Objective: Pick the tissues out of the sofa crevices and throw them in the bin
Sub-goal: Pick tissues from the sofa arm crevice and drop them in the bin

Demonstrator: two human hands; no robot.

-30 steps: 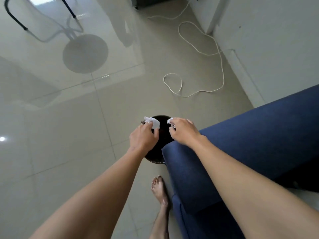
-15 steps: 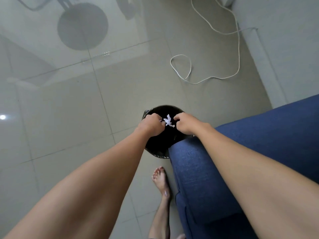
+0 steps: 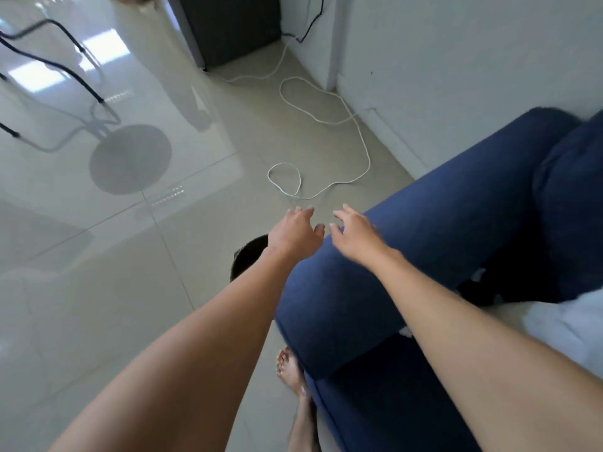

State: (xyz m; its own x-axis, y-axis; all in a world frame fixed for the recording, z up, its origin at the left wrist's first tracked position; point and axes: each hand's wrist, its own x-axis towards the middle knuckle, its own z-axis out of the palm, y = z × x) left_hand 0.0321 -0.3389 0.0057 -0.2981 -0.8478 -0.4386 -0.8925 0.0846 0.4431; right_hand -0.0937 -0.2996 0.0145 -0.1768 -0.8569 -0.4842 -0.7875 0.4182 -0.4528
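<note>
The black bin (image 3: 248, 257) stands on the floor beside the blue sofa arm (image 3: 404, 256); my left forearm covers most of it and its inside is hidden. My left hand (image 3: 295, 231) hovers above the bin's far side with fingers spread and nothing in it. My right hand (image 3: 354, 238) is over the end of the sofa arm, fingers apart and empty too. A small white scrap of tissue (image 3: 405, 331) shows in the gap under the sofa arm, next to my right forearm.
A white cable (image 3: 326, 125) snakes over the tiled floor beyond the bin toward a dark cabinet (image 3: 228, 27). Black chair legs (image 3: 65, 70) stand at the far left. My bare foot (image 3: 288, 370) is beside the sofa's base. White cloth (image 3: 561, 321) lies on the seat.
Both hands held white tissues over the bin, then let them go into it. Now they are empty, open and lifted above and beyond the bin; the view has tilted up.
</note>
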